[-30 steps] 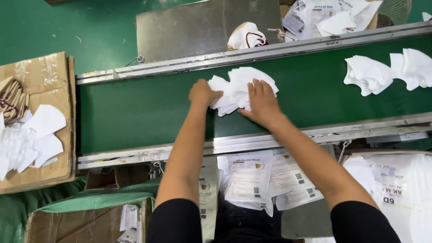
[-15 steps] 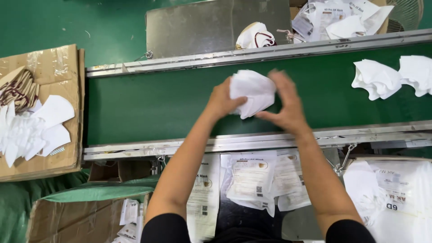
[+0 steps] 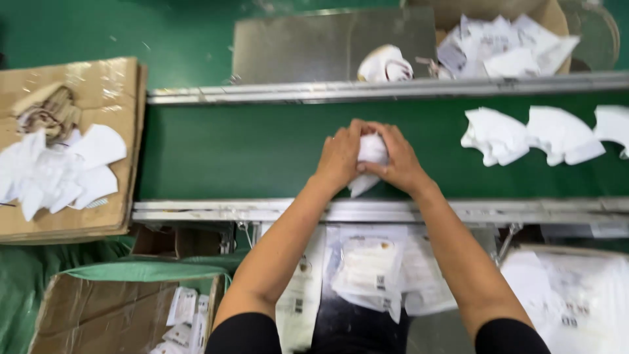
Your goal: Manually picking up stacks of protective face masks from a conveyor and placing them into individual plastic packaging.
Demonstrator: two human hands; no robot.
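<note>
Both hands were clenched round a small stack of folded white masks (image 3: 371, 152), the left hand (image 3: 339, 157) wrapped about its left side and the right hand (image 3: 397, 160) about its right, so that the bundle sat squeezed between the two palms with neither hand the nearer to it. It was held just over the green conveyor belt (image 3: 249, 151), near the belt's closer metal rail (image 3: 216, 211). Its long axis ran roughly from far to near, tilting a little leftward at the bottom, where a white corner stuck out below the fingers toward the rail. Whether that corner touched the belt I could not tell. Farther along the belt, well to the right of the hands, lay more loose white masks (image 3: 532, 134) in a row, the last cut off by the frame edge. Off to the left a flattened cardboard box (image 3: 124, 98) carried a scatter of white masks and, toward its far corner, a brownish tangle I could not make out. Beyond the belt a cardboard box (image 3: 553, 16) held a heap of white packets, and a single cupped mask (image 3: 385, 64) lay on a grey metal plate (image 3: 295, 39). Below the near rail, clear bagged packs (image 3: 370, 272) were piled, and an open carton (image 3: 98, 314) at lower left held a few small packets.
</note>
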